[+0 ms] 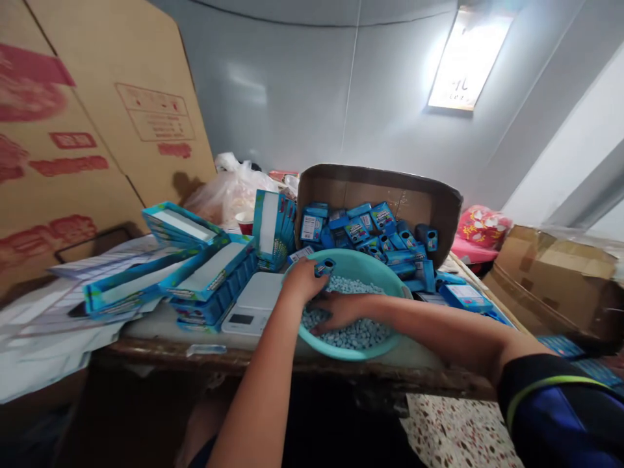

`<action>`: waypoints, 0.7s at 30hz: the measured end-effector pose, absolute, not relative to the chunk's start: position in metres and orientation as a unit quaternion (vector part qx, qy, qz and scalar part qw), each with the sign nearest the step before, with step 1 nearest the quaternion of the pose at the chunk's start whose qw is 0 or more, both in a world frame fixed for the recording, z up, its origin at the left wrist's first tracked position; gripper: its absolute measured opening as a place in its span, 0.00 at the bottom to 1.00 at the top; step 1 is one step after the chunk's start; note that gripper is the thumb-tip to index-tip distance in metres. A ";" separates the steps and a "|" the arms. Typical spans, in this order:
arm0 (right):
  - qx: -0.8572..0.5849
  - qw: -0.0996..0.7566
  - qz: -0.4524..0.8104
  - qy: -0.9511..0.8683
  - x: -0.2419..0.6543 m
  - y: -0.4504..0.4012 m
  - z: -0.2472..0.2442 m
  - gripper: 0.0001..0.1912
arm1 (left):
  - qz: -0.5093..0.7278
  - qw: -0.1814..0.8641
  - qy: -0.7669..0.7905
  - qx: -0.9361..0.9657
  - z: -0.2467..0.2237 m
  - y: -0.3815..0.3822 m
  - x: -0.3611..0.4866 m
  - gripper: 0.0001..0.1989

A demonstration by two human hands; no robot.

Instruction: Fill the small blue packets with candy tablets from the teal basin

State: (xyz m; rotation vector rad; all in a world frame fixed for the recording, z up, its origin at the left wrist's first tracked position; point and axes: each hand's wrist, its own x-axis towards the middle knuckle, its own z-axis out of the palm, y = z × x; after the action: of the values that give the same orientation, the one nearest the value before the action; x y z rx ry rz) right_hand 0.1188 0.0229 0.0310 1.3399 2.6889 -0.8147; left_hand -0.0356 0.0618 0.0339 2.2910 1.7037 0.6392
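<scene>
My left hand [303,283] is closed around a small blue box [325,266] with a dark round opening, held over the left rim of a turquoise basin [351,354]. Pale blue pellets [361,331] fill the bottom of the basin. Down among these pellets is my right hand [338,309], palm lowered and fingers apart; its fingertips are partly buried. Left of the basin sits a white digital scale [251,302]. Behind it, a cardboard box [336,185] lies with its open side facing me, full of similar blue boxes [358,227].
Blue display trays [209,266] are stacked left of the scale, near papers [43,338]. A paper cup [244,222] and a plastic bag [236,185] stand behind. Large cardboard [160,78] rises at left. Another carton [556,279] is at right. The table edge [160,351] runs along the front.
</scene>
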 end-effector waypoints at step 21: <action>0.398 0.123 -0.329 0.848 0.156 0.014 0.032 0.41 | 0.217 0.143 0.574 0.776 0.035 0.059 -0.041 0.13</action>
State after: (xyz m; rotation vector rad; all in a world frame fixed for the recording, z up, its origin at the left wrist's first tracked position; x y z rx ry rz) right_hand 0.1560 0.0136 0.0319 1.1608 2.4723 -0.9590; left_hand -0.0411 0.0589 0.0352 2.2392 1.6561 0.6248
